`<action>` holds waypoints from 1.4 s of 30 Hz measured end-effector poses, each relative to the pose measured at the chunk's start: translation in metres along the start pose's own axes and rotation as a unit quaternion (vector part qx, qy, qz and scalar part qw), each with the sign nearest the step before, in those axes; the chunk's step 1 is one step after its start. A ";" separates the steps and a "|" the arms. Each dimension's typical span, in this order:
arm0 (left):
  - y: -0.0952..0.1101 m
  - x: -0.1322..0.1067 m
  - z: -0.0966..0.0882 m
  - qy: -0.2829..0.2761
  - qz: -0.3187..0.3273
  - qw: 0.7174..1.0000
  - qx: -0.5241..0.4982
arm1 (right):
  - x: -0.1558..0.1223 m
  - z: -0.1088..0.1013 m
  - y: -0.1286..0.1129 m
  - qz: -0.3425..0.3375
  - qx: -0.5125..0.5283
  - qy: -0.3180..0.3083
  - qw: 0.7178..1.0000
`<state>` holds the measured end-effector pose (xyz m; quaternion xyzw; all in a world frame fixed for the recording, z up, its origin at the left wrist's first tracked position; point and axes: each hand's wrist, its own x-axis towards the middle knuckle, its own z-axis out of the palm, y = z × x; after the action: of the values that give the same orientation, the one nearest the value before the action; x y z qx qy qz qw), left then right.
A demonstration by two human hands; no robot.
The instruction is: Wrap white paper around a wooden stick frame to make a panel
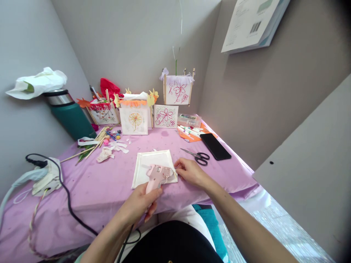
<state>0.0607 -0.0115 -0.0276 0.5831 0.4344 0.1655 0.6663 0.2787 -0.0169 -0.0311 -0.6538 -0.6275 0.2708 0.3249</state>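
A pink hot glue gun [157, 177] is gripped by its handle in my left hand [146, 201]. Its nozzle points right, over the right border of a small white canvas panel [149, 159] that lies flat with its framed back upward. At that border my right hand [189, 171] has its fingertips pinched together, close to the nozzle. Whatever those fingertips hold is too small to make out. Scissors [201, 159] with black handles lie just beyond my right hand.
A black phone [215, 146] and several markers [192, 132] lie at the right. Decorated canvas lanterns stand at the back, one with a yellow flower [135, 121]. Wooden sticks [98, 140], a teal bottle [71, 117] and a power strip [49, 175] with cables occupy the left.
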 end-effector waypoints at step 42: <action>0.006 -0.015 -0.008 0.037 0.034 0.994 0.093 | -0.006 0.002 -0.006 0.007 0.021 0.020 1.000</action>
<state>0.0472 -0.0156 -0.0159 0.6505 0.4520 0.1684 0.5866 0.2732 -0.0229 -0.0280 -0.6563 -0.6104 0.2731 0.3495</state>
